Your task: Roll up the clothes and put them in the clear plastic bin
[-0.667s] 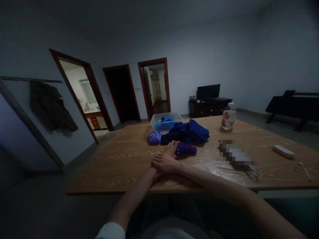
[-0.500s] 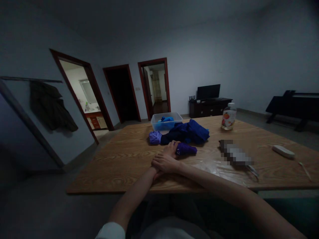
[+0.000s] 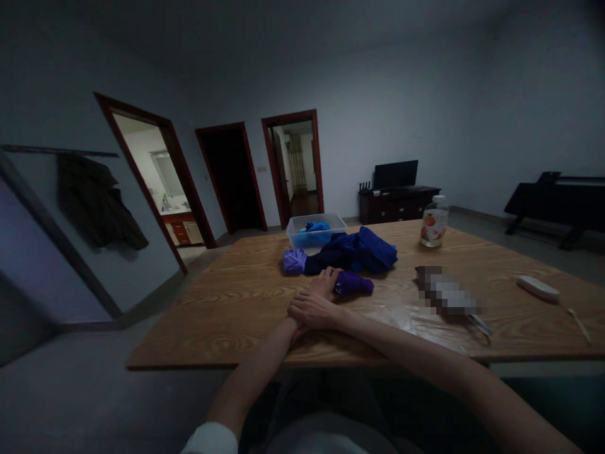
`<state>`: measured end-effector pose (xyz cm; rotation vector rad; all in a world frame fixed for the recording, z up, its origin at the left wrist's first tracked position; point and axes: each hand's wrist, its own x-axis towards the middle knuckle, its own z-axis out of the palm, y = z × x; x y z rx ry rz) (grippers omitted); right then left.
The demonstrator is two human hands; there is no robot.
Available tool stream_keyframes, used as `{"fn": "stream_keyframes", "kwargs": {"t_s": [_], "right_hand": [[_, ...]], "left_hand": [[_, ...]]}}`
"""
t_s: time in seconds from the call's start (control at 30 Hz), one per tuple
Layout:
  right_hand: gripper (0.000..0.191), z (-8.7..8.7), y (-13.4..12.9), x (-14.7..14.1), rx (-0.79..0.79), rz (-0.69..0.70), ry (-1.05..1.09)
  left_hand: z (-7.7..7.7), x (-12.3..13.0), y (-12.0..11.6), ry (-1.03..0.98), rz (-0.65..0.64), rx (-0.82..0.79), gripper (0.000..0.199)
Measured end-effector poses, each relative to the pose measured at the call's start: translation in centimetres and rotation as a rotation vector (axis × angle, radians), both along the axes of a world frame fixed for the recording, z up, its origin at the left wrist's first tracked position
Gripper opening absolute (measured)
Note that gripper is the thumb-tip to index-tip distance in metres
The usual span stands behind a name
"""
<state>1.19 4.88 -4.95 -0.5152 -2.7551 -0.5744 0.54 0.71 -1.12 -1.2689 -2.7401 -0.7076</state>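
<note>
Across the wood-grained tabletop (image 3: 227, 296), the blue bundle (image 3: 363, 249) is the largest item, its long axis running left to right, with a lilac end at the left. Behind it stands the clear tub (image 3: 316, 236), blue cloth inside. The pixelated item (image 3: 447, 293) lies at a slant to the right, its strap end toward the near edge. The left hand (image 3: 323, 284) rests palm down at the left end of the purple bundle; whether its fingers grasp it cannot be told. The right hand (image 3: 316, 310) lies over the left wrist, fingers curved; whether it is clasping is unclear. The bottle (image 3: 433, 222) stands upright at the far right, fruit pictured on its label, lettering too small to read. The purple bundle (image 3: 354, 284) lies flat in front of the blue bundle, long axis nearly left to right, narrow end pointing right; small white marks near the fingers are illegible. Farther right lie the white case (image 3: 537, 288) and the thin stick (image 3: 578, 325), both slanting.
</note>
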Motion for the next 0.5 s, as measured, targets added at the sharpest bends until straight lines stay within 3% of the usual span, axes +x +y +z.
{"fn": "stream_keyframes", "kwargs": {"t_s": [0.17, 0.3, 0.5], "right_hand": [[0.058, -0.41, 0.28, 0.13, 0.021, 0.011, 0.025], [0.059, -0.37, 0.29, 0.2, 0.023, 0.021, 0.016], [0.059, -0.23, 0.1, 0.07, 0.024, 0.001, -0.012]], "left_hand": [[0.3, -0.04, -0.28, 0.015, 0.015, 0.007, 0.028], [0.84, -0.28, -0.58, -0.081, -0.096, -0.034, 0.026], [0.75, -0.22, -0.62, -0.13, -0.167, 0.056, 0.023]]}}
